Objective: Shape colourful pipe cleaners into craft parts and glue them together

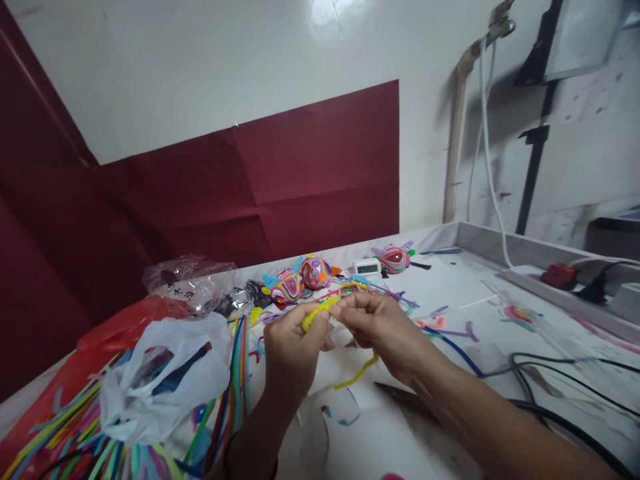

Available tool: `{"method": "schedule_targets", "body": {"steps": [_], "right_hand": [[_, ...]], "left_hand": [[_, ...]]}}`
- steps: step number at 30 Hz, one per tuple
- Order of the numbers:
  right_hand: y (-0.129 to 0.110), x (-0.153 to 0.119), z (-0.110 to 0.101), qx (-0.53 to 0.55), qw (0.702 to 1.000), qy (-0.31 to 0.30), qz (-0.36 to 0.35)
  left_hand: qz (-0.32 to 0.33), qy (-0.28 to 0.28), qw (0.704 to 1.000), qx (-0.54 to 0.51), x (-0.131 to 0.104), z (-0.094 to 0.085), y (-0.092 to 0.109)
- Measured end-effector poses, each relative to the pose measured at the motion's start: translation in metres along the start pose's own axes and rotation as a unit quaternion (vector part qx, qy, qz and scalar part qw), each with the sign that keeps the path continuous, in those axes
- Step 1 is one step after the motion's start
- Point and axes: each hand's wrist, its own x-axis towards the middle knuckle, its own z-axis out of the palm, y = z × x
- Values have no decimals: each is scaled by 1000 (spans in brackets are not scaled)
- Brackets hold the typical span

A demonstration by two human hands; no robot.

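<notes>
Between my two hands is a yellow pipe cleaner, its fuzzy upper part bent into a thick clump (311,319). My left hand (293,350) pinches this clump between thumb and fingers. On its other side, the fingertips of my right hand (383,327) are closed on the same yellow piece. A loose yellow strand (357,375) hangs below my right hand toward the white table. Just behind the hands sit two round figures wound in colourful pipe cleaners, one figure (286,288) left of the other (317,272).
A white plastic bag (165,373) and many loose pipe cleaners (75,427) lie on the left. A third wound figure (394,259) and a small digital display (367,267) stand at the back. Black cables (560,360) and a dark pointed blade (400,393) are at the right.
</notes>
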Motion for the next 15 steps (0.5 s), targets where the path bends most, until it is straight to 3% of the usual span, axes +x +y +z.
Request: {"method": "schedule_targets", "body": {"steps": [5, 11, 15], "right_hand": [[2, 1, 1, -3, 1000, 19, -11], [4, 3, 1, 6, 1000, 20, -16], [3, 3, 0, 2, 1000, 16, -15]], "left_hand": [[-54, -18, 993, -101, 1, 4, 1], [-67, -65, 980, -175, 7, 3, -6], [-79, -59, 974, -205, 5, 5, -3]]}}
